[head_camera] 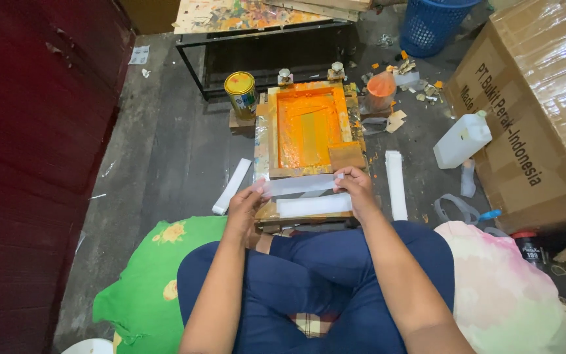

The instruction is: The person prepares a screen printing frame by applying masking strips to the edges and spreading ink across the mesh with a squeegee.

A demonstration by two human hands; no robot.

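Note:
I sit cross-legged on the floor in blue trousers. My left hand (pixel 247 204) and my right hand (pixel 355 187) hold the two ends of a thin white strip (pixel 301 184) stretched level between them. Just under it a second white strip (pixel 314 205) lies on the near end of a wooden printing frame (pixel 262 141). The frame's screen (pixel 309 128) is coated in orange ink, and a brown squeegee block (pixel 347 156) rests at its near right corner.
A stack of white strips (pixel 232 185) lies left of the frame and another stack (pixel 396 185) right. A yellow-lidded tin (pixel 241 93), an orange cup (pixel 381 90), a white plastic jug (pixel 462 139), a large cardboard box (pixel 538 98), a blue basket (pixel 432 23) and a dark red wall (pixel 34 131) surround me.

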